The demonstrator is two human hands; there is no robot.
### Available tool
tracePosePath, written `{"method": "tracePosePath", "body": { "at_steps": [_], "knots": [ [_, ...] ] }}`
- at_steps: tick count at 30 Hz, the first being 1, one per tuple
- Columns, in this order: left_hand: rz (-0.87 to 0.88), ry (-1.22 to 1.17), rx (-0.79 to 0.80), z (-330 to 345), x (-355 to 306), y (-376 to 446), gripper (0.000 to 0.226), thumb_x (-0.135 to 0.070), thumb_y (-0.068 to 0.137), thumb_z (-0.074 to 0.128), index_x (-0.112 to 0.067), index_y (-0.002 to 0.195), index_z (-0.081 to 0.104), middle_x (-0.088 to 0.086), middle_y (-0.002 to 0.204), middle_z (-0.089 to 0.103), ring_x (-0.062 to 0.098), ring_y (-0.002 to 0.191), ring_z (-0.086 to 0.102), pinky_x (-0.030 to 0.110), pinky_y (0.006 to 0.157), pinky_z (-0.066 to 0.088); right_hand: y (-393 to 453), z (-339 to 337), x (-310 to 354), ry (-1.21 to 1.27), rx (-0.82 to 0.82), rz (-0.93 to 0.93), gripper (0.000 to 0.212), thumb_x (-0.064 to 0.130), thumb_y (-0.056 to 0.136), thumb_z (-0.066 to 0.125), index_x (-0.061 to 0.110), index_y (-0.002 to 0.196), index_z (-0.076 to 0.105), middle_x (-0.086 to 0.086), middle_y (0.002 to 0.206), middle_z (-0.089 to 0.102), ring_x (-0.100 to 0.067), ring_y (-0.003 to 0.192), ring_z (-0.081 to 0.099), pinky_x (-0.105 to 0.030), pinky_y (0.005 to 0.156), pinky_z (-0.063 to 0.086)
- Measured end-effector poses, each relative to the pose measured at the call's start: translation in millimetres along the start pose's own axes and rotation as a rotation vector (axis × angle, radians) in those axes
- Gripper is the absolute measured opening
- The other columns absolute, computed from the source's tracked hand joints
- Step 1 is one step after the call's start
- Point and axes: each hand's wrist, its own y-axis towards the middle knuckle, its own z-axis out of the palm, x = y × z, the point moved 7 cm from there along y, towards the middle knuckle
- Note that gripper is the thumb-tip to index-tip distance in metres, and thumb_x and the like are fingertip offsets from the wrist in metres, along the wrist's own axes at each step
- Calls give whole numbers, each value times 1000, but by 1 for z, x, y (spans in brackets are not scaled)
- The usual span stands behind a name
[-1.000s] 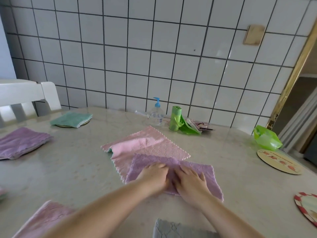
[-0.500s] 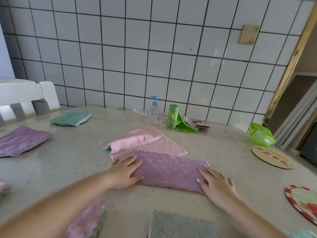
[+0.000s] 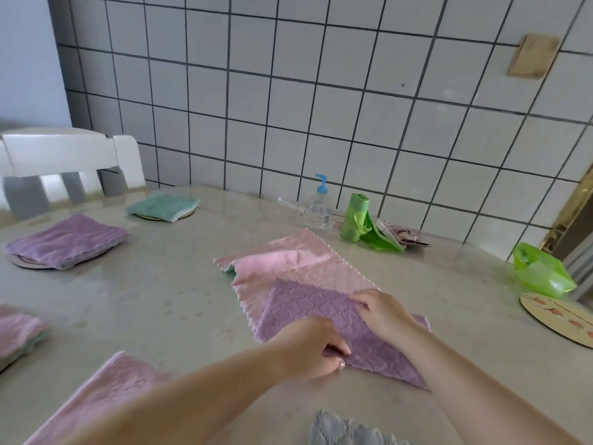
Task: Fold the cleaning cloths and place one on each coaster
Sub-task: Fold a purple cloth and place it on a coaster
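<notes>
A purple cloth (image 3: 308,311) lies partly folded on top of a spread pink cloth (image 3: 298,261) in the middle of the table. My left hand (image 3: 309,346) pinches the purple cloth's near edge. My right hand (image 3: 383,311) grips its far right corner. A folded purple cloth (image 3: 67,240) sits on a coaster at the left, and a folded green cloth (image 3: 163,205) sits on another coaster behind it. A bare coaster (image 3: 558,317) lies at the right edge.
A pink cloth (image 3: 96,403) and a grey cloth (image 3: 346,430) lie near the front edge, another folded cloth (image 3: 16,332) at far left. A pump bottle (image 3: 319,207), green bag roll (image 3: 354,220) and green bag (image 3: 539,273) stand by the tiled wall. A white chair (image 3: 67,165) is at back left.
My hands left the ends of the flat purple strip and now hold its edge and corner, with one end folded across. The view turned left.
</notes>
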Motion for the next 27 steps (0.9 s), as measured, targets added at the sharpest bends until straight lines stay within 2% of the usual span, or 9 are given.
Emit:
{"method": "tracePosePath", "body": {
  "at_steps": [2,7,13,20,23,25,27],
  "knots": [
    [-23,-42,-22,0,4,2,26,-24,84,59,-29,107,69,-8,111,62,8,107,53,22,93,40,11,5,4,6,11,10,42,16,91,42,29,129,54,3,137,51,-19,124,48,-38,105,37],
    [-46,-86,-72,0,7,2,23,-23,82,61,-27,103,72,-8,110,64,8,104,55,18,88,39,24,5,1,-12,-13,80,31,31,86,57,29,116,64,-3,120,57,-22,108,56,-39,95,45],
    [-58,-104,-105,1,8,0,21,-22,82,60,-26,99,72,-8,108,64,7,101,55,15,83,34,25,2,3,-10,-33,88,24,25,84,59,19,106,66,-2,113,63,-24,105,58,-37,89,48],
    [-74,-97,-75,-8,-1,-3,24,-15,84,53,-22,96,72,-7,103,65,7,99,55,22,84,42,12,-23,10,131,-107,104,6,20,85,55,17,90,57,-1,92,64,-21,81,58,-33,70,46],
    [-85,-119,-203,-28,-1,-10,25,-15,83,51,-25,92,71,-10,90,57,4,87,49,19,72,39,3,-46,13,224,-155,80,3,18,88,56,16,85,56,-1,83,62,-16,68,54,-31,60,43],
    [-105,-110,-305,-43,-1,-17,26,-15,84,49,-27,93,69,-13,86,53,4,81,47,20,68,38,-5,-65,13,287,-192,66,4,19,90,56,15,88,57,-2,79,60,-14,63,51,-29,56,40],
    [-135,-149,-405,-56,-1,-26,22,-16,87,45,-28,93,63,-14,85,56,6,77,50,24,66,40,-13,-83,12,311,-235,66,7,22,91,55,16,94,57,-1,78,59,-13,62,49,-25,53,36]
  ]
}}
